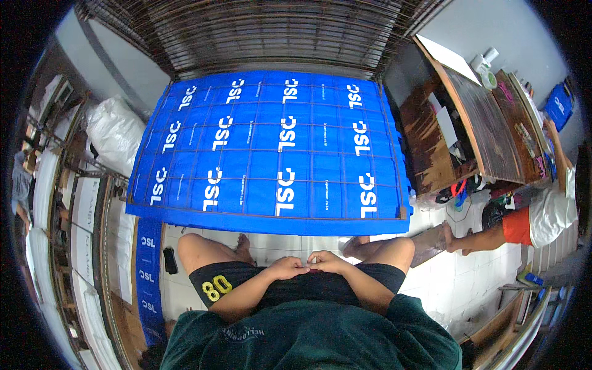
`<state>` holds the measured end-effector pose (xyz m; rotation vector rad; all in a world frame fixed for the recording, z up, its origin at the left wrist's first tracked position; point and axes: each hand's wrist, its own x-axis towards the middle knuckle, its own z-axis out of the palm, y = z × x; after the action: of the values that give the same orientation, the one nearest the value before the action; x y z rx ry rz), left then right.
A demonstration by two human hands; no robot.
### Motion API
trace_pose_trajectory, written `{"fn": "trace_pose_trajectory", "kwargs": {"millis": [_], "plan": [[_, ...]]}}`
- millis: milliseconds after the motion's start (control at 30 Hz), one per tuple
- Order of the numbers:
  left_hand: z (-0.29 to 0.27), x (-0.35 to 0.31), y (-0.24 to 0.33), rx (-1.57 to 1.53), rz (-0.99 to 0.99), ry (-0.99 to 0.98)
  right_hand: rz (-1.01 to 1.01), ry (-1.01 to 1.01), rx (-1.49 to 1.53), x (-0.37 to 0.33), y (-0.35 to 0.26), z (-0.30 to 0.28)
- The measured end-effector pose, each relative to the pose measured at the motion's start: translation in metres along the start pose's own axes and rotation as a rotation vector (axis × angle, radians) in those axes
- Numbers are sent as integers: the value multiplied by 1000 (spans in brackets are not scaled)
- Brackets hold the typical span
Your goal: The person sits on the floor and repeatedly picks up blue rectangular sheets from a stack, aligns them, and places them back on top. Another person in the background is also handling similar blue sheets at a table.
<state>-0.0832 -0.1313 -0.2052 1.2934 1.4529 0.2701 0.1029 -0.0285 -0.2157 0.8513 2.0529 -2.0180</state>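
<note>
My left hand [287,268] and my right hand [327,263] meet above my lap, close to the waist of my black shorts [246,285]. The fingers of both are pinched together, fingertips nearly touching. Whatever lies between them, if anything, is too small to make out. In front of my knees, blue printed fabric [259,154] with white lettering lies spread on a wire-grid rack [265,214]. Its near edge hangs over the front bar. My hands are apart from it.
Raised wire racks [271,31] stand behind the fabric. A dark phone [170,261] lies on the floor at left, beside a blue printed strip [148,277]. A wooden cabinet [478,123] stands right, near another person [542,213]. A plastic-wrapped bundle [117,129] sits far left.
</note>
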Motion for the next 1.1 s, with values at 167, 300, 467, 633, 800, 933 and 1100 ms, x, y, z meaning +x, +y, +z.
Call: {"fn": "trace_pose_trajectory", "kwargs": {"millis": [167,300,467,633,800,933,1100], "plan": [[6,7,-18,35,45,3,-51,43,-155,8,16,1],[-7,-8,16,36,-15,14,-36,44,-185,6,13,-2],[-8,-9,18,-30,-19,-6,-24,50,-182,0,3,-3],[-5,-6,9,51,2,-9,-57,45,-197,0,1,-4],[-6,-10,17,-12,-50,-9,-11,56,-199,1,4,-2],[-11,-14,29,29,-55,12,-60,30,-254,3,6,-3],[-7,-7,10,-5,-70,-15,-20,14,-268,6,5,-1]]}}
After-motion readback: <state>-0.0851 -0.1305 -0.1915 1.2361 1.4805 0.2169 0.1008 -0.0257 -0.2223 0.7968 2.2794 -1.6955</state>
